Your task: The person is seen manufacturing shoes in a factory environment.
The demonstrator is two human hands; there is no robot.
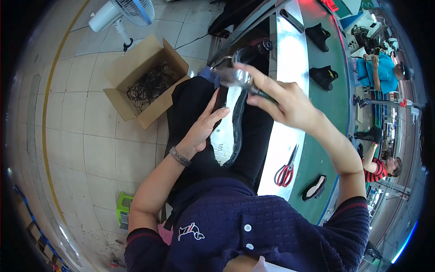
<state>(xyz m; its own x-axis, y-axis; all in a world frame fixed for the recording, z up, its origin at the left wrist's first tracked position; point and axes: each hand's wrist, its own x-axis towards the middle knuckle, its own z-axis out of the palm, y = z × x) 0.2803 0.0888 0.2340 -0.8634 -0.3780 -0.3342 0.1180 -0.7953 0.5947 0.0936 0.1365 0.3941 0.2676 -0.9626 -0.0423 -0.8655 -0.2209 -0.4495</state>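
Note:
A black shoe upper with a white insole board lies bottom up along my lap, its black edge folded up around the board. My left hand holds its left side, thumb on the white board and fingers along the black edge. Over the shoe's far end, my right hand grips a hammer with a shiny metal head and dark handle. Motion blurs the head, and I cannot tell whether it touches the shoe. Behind it, a black rounded piece is partly hidden.
An open cardboard box of dark scraps stands left of my legs, near a fan. On the right bench lie red-handled scissors. Black shoes and a white-bottomed shoe sit on the green belt. People work beyond it.

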